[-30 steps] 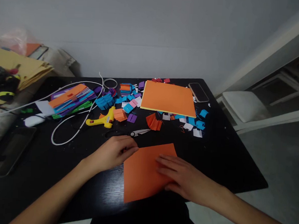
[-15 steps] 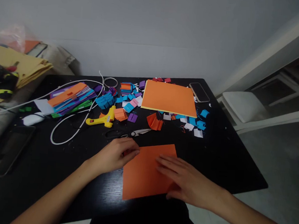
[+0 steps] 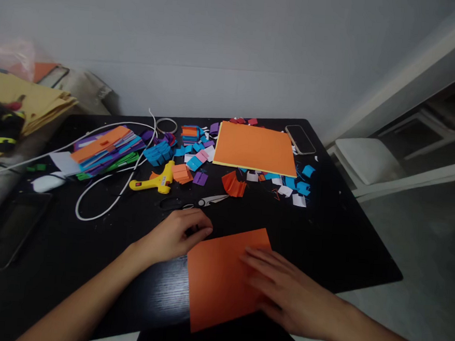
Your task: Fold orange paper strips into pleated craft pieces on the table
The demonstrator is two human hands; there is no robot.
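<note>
An orange sheet of paper [image 3: 220, 279] lies at the table's front edge, its near corner reaching over that edge. My right hand [image 3: 282, 283] is flat on the sheet's right side, fingers stretched out and a little blurred. Just beyond the sheet's far left corner rests my left hand [image 3: 184, 232], its fingers curled towards the thumb with nothing visible in them. Black-handled scissors [image 3: 204, 201] lie beyond the left hand, beside a folded orange paper piece [image 3: 233, 184].
A yellow glue gun [image 3: 159, 180], a looped white cable [image 3: 103, 216] and bundles of coloured paper strips [image 3: 108, 149] occupy the left. Further back are an orange sheet stack [image 3: 256, 147], scattered paper bits [image 3: 286, 187] and a phone [image 3: 300, 139]. The black table [image 3: 357, 257] ends at right.
The orange sheet has slid towards me and turned slightly, with my right hand moving along on it. My left hand stays almost in place, and the sheet's far left corner has come away from it.
</note>
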